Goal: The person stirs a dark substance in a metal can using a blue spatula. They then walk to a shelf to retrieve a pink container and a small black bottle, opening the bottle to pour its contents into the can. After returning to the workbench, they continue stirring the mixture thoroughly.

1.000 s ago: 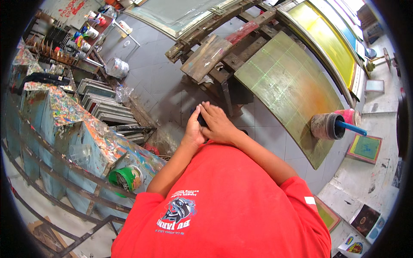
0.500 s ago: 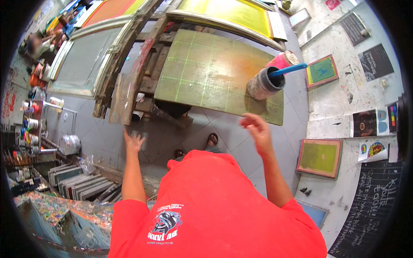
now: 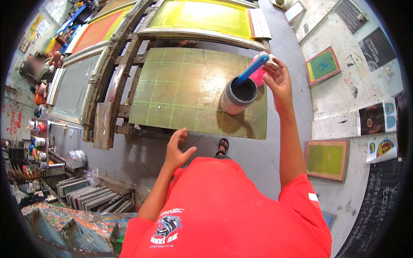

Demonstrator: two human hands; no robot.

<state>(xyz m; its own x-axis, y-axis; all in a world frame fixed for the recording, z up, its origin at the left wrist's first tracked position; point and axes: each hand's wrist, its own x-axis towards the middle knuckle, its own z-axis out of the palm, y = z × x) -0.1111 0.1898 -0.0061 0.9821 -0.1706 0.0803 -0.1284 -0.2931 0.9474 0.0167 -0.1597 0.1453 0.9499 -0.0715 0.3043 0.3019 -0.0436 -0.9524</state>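
Observation:
My right hand [image 3: 276,79] curls its fingers round the white top of a pink container [image 3: 259,75], partly hidden behind a dark, ink-stained tub [image 3: 234,99] with a blue-handled stick [image 3: 251,68] standing in it. Both containers sit on the right part of a greenish gridded board [image 3: 172,90]. My left hand [image 3: 178,150] is near the board's front edge, fingers apart and holding nothing I can see.
Framed screens [image 3: 198,19] and wooden beams [image 3: 122,86] surround the board. A person [image 3: 41,71] is at the far left. Paint pots [image 3: 38,142] and stacked frames [image 3: 90,193] lie at lower left. A white wall [image 3: 331,107] with small screens runs along the right.
My view has swung toward the board. My hands, together a second ago, have parted; the right has risen to the pink container, the left is at the board's front edge.

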